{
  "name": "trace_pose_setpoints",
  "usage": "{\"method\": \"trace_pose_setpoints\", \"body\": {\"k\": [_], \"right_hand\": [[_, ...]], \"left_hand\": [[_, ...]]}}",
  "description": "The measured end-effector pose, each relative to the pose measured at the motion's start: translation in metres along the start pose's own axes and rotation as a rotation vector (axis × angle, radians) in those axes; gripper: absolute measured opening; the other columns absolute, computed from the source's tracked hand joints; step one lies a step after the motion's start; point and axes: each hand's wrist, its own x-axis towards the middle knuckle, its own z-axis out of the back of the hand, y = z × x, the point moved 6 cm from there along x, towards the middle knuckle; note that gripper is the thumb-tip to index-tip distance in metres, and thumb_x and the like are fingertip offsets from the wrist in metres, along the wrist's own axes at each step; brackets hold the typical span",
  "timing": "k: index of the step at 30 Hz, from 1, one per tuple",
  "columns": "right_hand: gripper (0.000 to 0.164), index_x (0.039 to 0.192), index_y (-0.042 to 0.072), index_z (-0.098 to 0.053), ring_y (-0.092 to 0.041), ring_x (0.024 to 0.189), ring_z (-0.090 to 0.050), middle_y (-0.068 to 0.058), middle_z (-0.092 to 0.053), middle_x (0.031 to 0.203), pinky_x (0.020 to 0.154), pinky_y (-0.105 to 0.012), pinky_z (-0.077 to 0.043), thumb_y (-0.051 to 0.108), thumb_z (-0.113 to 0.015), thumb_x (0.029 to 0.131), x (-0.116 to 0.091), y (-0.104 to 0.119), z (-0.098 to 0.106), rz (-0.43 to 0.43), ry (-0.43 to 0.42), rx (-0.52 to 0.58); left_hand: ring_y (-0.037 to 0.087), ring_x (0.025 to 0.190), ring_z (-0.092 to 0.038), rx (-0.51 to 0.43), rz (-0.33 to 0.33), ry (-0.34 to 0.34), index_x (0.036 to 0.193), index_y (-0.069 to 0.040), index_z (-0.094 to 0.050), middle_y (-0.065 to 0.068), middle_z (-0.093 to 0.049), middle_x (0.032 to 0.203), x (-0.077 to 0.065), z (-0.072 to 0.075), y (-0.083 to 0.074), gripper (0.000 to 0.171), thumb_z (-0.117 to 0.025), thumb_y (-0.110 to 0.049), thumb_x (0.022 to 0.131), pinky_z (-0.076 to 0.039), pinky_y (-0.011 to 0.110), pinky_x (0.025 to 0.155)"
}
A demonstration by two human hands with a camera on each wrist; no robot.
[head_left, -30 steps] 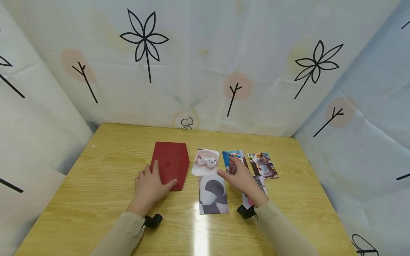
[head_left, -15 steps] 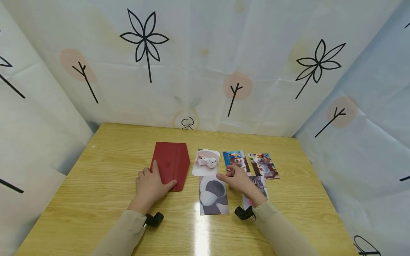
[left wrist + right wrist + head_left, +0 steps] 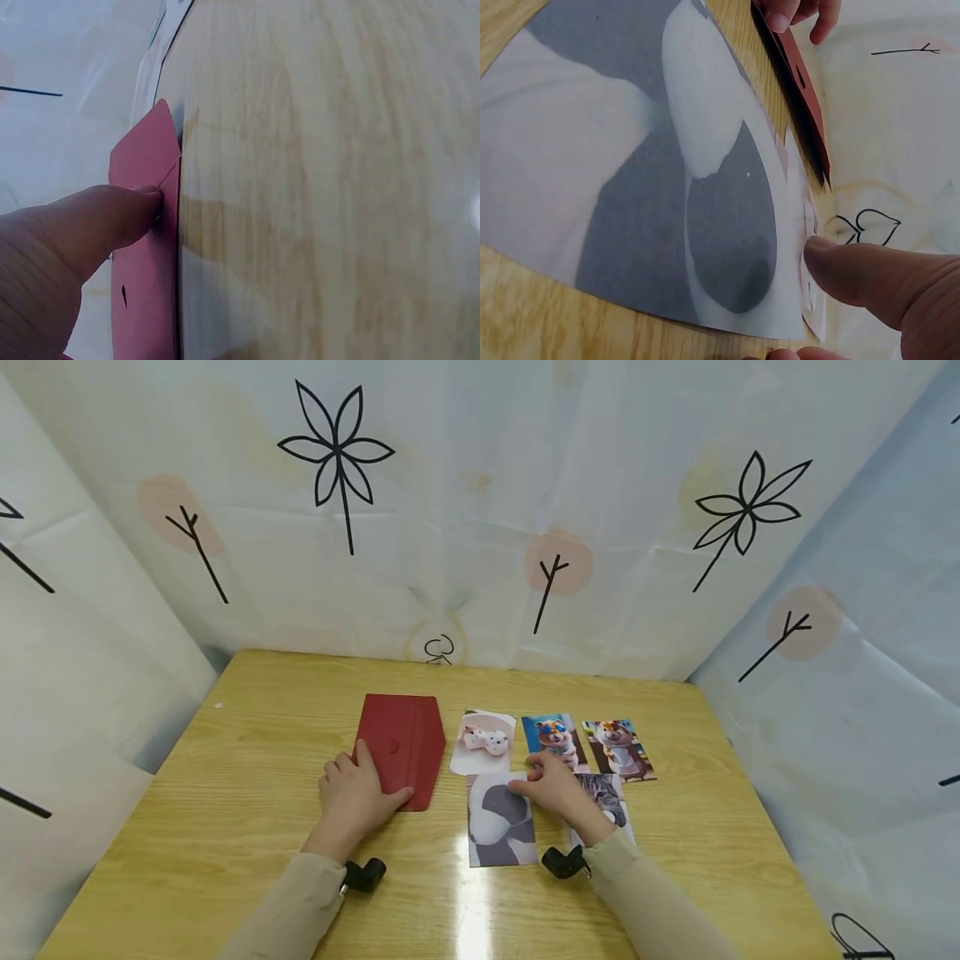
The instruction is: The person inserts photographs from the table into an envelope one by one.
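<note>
My left hand (image 3: 354, 793) lies over the lower left of a red envelope (image 3: 401, 752) in the head view, its fingers spread. In the left wrist view its thumb presses on the red envelope near one edge. My right hand (image 3: 555, 785) is at the upper right corner of a grey-and-white photo card (image 3: 495, 835). The right wrist view has its thumb (image 3: 847, 274) over the card's far edge and its fingertips (image 3: 784, 354) by the side edge, with a gap between them. A tabby cat card (image 3: 600, 793) is partly hidden under the right hand and forearm.
Behind the grey-and-white card lies a card with white spotted figures (image 3: 483, 743). To its right are a card of a hamster in blue goggles (image 3: 555, 735) and another hamster card (image 3: 618, 752). Printed white cloth (image 3: 465, 510) stands around the wooden table (image 3: 225, 777).
My right hand has come down and toward me from over the goggled hamster card to the corner of the grey-and-white card, its fingers drawing closer together. The left hand stays on the envelope.
</note>
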Motion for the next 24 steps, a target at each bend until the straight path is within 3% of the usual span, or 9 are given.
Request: {"method": "trace_pose_setpoints", "body": {"k": [5, 10, 14, 24], "right_hand": [[0.057, 0.130, 0.000, -0.053, -0.021, 0.082, -0.054, -0.007, -0.057, 0.096, 0.072, -0.037, -0.045, 0.024, -0.076, 0.084, 0.002, 0.006, -0.001, 0.001, 0.004, -0.027], [0.052, 0.123, 0.000, -0.054, -0.022, 0.082, -0.055, -0.008, -0.057, 0.094, 0.069, -0.036, -0.046, 0.021, -0.077, 0.082, 0.005, 0.005, -0.003, 0.006, -0.004, -0.021], [0.049, 0.120, 0.001, -0.054, -0.021, 0.078, -0.053, -0.007, -0.056, 0.090, 0.067, -0.034, -0.045, 0.021, -0.078, 0.082, 0.006, 0.003, -0.005, 0.000, -0.027, -0.044], [0.047, 0.119, 0.002, -0.054, -0.020, 0.071, -0.052, -0.005, -0.055, 0.086, 0.063, -0.035, -0.043, 0.020, -0.076, 0.082, -0.001, 0.006, -0.007, 0.030, -0.078, -0.127]], "left_hand": [[0.052, 0.102, -0.041, -0.001, 0.006, 0.016, 0.137, 0.018, -0.027, 0.039, -0.042, 0.113, 0.001, 0.005, 0.004, 0.114, -0.075, -0.061, 0.070, -0.038, 0.059, 0.082], [0.047, 0.094, -0.042, -0.027, 0.029, 0.073, 0.117, 0.017, -0.041, 0.032, -0.044, 0.099, 0.003, 0.010, 0.010, 0.098, -0.079, -0.058, 0.066, -0.039, 0.054, 0.074], [0.044, 0.091, -0.043, -0.050, 0.047, 0.123, 0.106, 0.014, -0.044, 0.028, -0.043, 0.093, 0.003, 0.011, 0.015, 0.091, -0.081, -0.057, 0.063, -0.039, 0.051, 0.070], [0.044, 0.091, -0.040, -0.053, 0.041, 0.133, 0.102, 0.014, -0.043, 0.027, -0.040, 0.093, 0.002, 0.007, 0.018, 0.091, -0.081, -0.058, 0.061, -0.037, 0.051, 0.073]]}}
